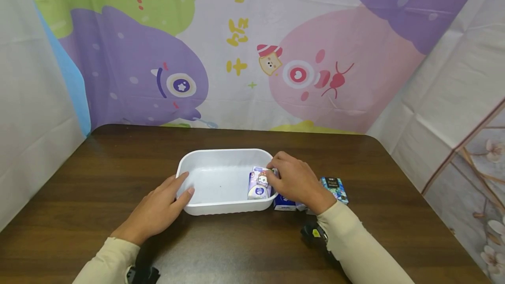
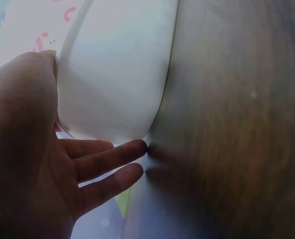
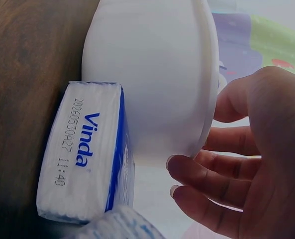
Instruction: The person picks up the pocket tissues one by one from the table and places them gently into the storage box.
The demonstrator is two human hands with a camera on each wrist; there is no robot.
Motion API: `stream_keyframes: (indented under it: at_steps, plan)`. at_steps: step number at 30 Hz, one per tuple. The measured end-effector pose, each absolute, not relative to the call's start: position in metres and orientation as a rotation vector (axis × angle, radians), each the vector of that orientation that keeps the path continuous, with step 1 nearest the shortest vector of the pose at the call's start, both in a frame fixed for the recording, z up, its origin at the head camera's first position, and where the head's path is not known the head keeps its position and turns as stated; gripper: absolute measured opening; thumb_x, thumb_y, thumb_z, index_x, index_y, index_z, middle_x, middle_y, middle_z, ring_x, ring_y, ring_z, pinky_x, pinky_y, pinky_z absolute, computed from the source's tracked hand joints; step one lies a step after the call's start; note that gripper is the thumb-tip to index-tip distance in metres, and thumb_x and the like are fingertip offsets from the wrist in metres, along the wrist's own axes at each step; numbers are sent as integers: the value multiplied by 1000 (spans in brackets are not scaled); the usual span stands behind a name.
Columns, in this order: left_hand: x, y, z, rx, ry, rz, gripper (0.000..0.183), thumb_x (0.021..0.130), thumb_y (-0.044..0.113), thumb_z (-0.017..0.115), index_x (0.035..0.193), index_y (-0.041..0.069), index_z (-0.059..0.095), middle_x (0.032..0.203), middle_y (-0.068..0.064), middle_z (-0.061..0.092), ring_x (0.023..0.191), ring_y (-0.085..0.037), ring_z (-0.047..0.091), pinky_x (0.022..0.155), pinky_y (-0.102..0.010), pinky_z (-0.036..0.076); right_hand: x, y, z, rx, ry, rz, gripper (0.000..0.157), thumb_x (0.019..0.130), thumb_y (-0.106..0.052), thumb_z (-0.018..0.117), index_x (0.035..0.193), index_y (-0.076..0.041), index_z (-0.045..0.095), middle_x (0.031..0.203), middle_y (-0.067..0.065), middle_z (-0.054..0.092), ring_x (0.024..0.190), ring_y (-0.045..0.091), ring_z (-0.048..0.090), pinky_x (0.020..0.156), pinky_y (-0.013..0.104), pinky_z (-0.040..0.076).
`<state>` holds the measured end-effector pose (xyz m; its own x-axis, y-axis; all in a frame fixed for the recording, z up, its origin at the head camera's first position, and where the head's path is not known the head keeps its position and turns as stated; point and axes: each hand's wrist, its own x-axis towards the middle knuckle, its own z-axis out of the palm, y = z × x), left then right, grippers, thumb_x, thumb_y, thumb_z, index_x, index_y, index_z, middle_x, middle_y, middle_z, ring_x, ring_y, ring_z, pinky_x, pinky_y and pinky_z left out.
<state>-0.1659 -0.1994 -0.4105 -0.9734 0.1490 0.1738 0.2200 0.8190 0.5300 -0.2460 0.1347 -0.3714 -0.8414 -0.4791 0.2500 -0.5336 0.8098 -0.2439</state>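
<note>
A white plastic basin (image 1: 221, 207) sits on the table. My left hand (image 1: 159, 203) rests at its left end, thumb and index finger over the rim, the other fingers spread fairly straight outside the wall, as the left wrist view shows. At the right end my right hand (image 1: 297, 179) reaches over the rim, thumb and index finger on a small purple and white tissue pack (image 1: 259, 185) with a cartoon print inside the basin. A dark blue edge shows beside that pack. In the right wrist view the basin wall (image 3: 147, 64) hides the thumb and index fingertips.
Right of the basin lies a blue and white Vinda tissue pack (image 3: 82, 154), with a pale patterned pack (image 3: 125, 226) beside it. A blue-green pack (image 1: 334, 189) lies farther right, partly behind the right wrist. A printed cloth (image 1: 236, 100) hangs behind the brown table (image 1: 221, 249).
</note>
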Motion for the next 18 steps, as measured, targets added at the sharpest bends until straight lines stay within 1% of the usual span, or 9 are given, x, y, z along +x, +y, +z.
stream_keyframes:
  at_steps: [6, 18]
  plan:
    - [-166, -199, -410, -291, -2884, -857, 63, 106, 48, 44, 152, 5, 42, 150, -25, 43, 131, -47, 47, 101, -66, 38, -247, 135, -372, 806, -2816, 462, 30, 97, -35, 64, 114, -13, 76, 109, -2, 63, 94, 16, 64, 88, 39, 55]
    - [-167, -200, -412, -299, -2881, -847, 64, 106, 49, 42, 152, 4, 42, 149, -25, 44, 131, -47, 47, 101, -65, 38, -248, 135, -374, 813, -2789, 469, 27, 96, -34, 65, 112, -15, 75, 106, -2, 63, 83, 12, 59, 81, 35, 56]
